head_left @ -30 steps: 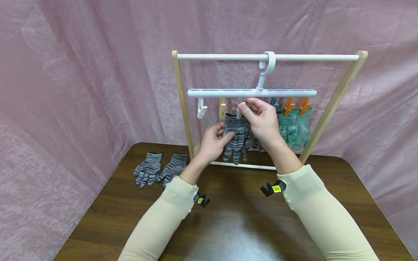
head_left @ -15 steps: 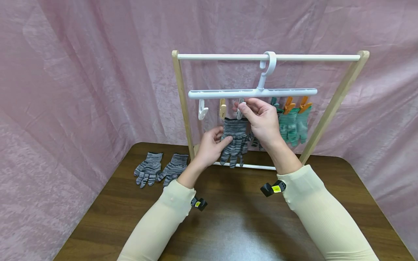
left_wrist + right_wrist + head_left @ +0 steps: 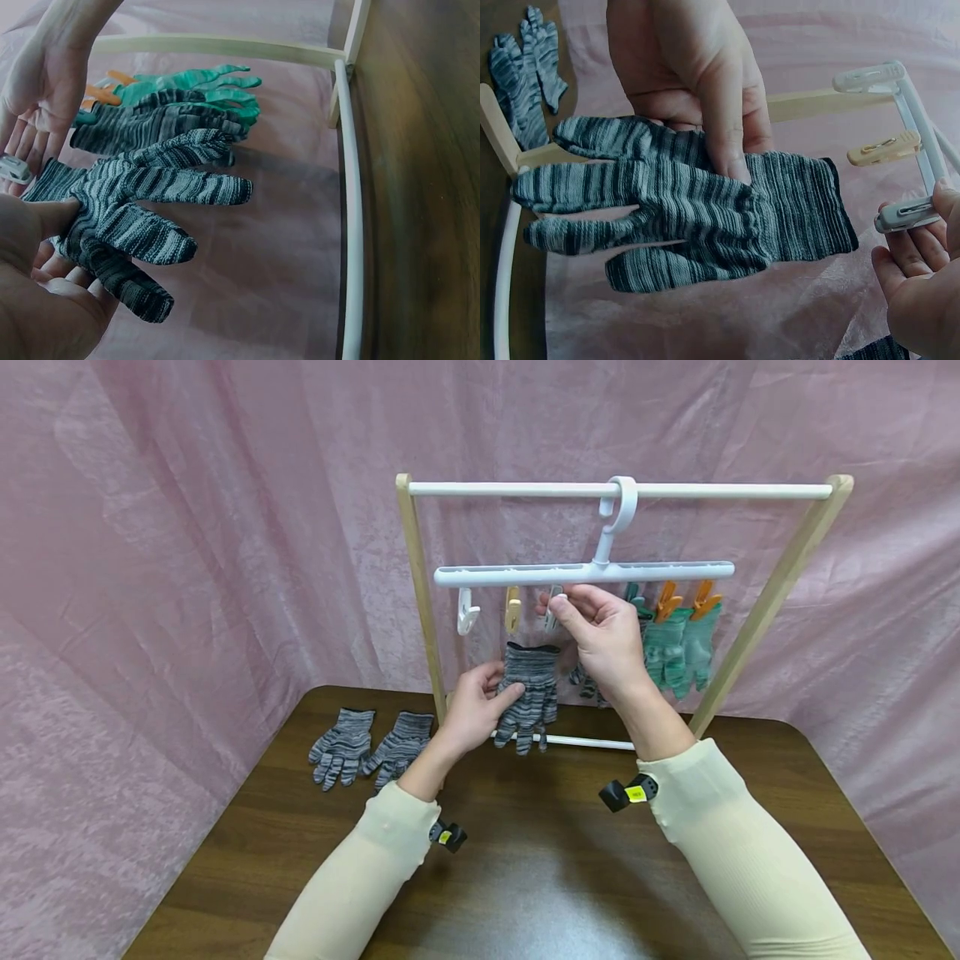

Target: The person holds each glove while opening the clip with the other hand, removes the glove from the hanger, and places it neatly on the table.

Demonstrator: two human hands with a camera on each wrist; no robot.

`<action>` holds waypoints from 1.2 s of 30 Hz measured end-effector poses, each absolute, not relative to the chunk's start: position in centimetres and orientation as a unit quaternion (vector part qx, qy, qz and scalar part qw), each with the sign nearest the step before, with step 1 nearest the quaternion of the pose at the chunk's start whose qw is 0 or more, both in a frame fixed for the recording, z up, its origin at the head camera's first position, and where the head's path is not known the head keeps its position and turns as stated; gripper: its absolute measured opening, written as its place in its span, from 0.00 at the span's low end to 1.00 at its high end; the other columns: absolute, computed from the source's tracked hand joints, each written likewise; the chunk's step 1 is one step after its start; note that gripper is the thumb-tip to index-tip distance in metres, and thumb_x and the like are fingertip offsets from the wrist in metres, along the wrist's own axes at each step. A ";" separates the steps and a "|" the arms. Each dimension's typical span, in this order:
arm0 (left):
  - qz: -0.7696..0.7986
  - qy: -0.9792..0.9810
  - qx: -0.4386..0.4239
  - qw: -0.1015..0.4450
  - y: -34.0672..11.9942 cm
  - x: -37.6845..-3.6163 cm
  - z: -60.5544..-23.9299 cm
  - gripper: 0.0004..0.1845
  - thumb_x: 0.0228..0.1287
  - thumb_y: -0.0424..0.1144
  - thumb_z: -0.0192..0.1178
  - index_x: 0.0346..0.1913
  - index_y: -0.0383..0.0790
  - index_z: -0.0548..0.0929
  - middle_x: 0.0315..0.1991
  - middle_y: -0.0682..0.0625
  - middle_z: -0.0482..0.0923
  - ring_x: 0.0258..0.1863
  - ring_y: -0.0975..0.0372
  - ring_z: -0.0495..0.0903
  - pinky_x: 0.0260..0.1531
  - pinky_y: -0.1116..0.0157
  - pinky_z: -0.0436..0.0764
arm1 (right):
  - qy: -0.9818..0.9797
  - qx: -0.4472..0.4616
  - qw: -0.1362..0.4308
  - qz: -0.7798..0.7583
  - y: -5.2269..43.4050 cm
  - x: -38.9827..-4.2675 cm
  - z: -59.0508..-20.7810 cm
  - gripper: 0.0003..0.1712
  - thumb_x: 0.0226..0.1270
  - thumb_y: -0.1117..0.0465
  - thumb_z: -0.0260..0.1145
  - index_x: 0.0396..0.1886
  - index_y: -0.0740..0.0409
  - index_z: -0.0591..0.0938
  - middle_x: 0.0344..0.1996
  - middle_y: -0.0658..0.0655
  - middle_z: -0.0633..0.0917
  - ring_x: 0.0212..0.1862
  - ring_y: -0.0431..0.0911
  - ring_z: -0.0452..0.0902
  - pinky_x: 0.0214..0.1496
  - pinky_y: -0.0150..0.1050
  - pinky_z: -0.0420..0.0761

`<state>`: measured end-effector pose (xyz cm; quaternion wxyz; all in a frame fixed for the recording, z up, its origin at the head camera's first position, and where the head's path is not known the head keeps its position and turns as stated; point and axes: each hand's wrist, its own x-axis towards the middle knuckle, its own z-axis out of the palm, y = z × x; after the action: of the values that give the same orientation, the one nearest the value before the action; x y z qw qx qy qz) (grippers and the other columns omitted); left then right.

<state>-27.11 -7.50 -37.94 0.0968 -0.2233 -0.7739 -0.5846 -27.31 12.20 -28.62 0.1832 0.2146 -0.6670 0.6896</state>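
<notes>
Two hands are working here. The left hand (image 3: 474, 706) is pinching one striped glove (image 3: 697, 206), thumb on the front and fingers behind. That glove is hanging cuff-up in front of the rack (image 3: 417, 560), its cuff sitting just below the clips and not touching the grey clip (image 3: 906, 216). The right hand (image 3: 606, 635) is pinching that one between thumb and fingers.

I'm counting six clips in all, hanging off one white hanger (image 3: 525, 577): one white clip (image 3: 467, 612), one yellow clip (image 3: 512, 610), the grey one, one teal clip (image 3: 633, 595) and two orange clips (image 3: 667, 602). The orange pair is holding two green gloves (image 3: 665, 652). At least one more striped glove, the hung glove (image 3: 150, 129), is dangling by the teal clip; the right hand is partly hiding it from the head view, so I can't tell the exact count there. Two spare gloves (image 3: 342, 745) are lying side by side on the table (image 3: 540, 893), left of the rack.
</notes>
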 end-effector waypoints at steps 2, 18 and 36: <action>-0.580 -0.777 -0.223 0.098 -7.8 -27.0 -38.1 0.23 0.74 0.32 0.67 0.65 0.20 0.78 0.62 0.29 0.81 0.66 0.46 0.79 0.64 0.49 0.79 | -0.667 0.216 0.182 0.690 12.2 -27.3 -28.6 0.22 0.78 0.61 0.70 0.60 0.75 0.82 0.50 0.64 0.90 0.56 0.47 0.88 0.66 0.39 0.78; -0.581 -0.782 -0.207 0.089 -12.1 -26.0 -38.7 0.12 0.75 0.33 0.67 0.51 0.27 0.81 0.33 0.43 0.77 0.32 0.60 0.77 0.41 0.65 0.81 | -0.659 0.221 0.166 0.699 12.1 -27.4 -28.7 0.22 0.77 0.63 0.70 0.62 0.74 0.81 0.55 0.70 0.88 0.55 0.48 0.88 0.68 0.41 0.78; -0.568 -0.807 -0.146 0.078 -18.6 -24.6 -39.0 0.28 0.75 0.34 0.67 0.72 0.27 0.74 0.63 0.32 0.79 0.65 0.46 0.79 0.63 0.46 0.79 | -0.648 0.227 0.160 0.709 12.2 -27.2 -28.8 0.22 0.76 0.65 0.70 0.63 0.75 0.80 0.54 0.69 0.88 0.55 0.47 0.88 0.65 0.39 0.80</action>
<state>-24.64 -18.59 -39.00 0.0777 -0.1460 -0.8065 -0.5676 -27.16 12.16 -28.75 0.1598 0.2269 -0.6484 0.7089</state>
